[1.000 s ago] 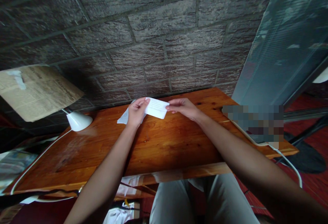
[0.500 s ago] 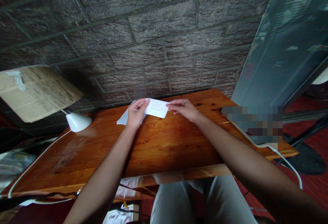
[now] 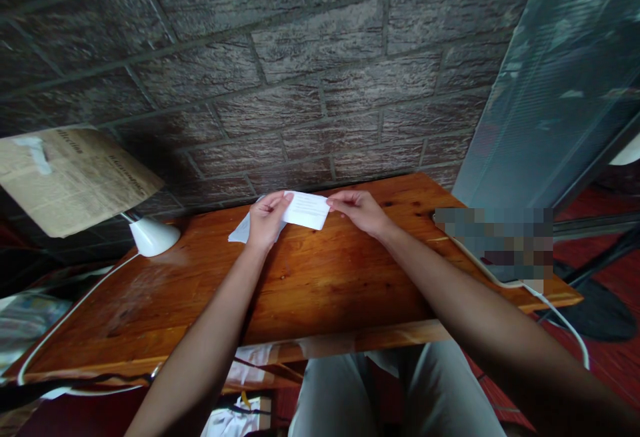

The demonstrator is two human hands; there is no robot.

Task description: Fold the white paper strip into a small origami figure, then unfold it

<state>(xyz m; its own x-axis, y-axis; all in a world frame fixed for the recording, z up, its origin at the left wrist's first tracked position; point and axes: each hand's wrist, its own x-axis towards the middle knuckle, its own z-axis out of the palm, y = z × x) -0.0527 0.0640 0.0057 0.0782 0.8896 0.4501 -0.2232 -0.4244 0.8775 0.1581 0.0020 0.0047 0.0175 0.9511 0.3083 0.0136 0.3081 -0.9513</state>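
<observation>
A small white sheet of paper with faint printed lines is held up over the desk, near its back edge. Its left end is pinched between the thumb and fingers of my left hand. At the upper right corner, my right hand pinches it with thumb and forefinger. More pale paper lies on the desk behind my left hand, partly hidden by it. The print is too small to read.
The wooden desk stands against a stone-block wall. At the left is a lamp with a newsprint shade and white base. A blurred-out device with a white cable lies at the right end.
Both hands keep their pinch on the paper and have hardly moved. The paper's right end has shifted very slightly.
</observation>
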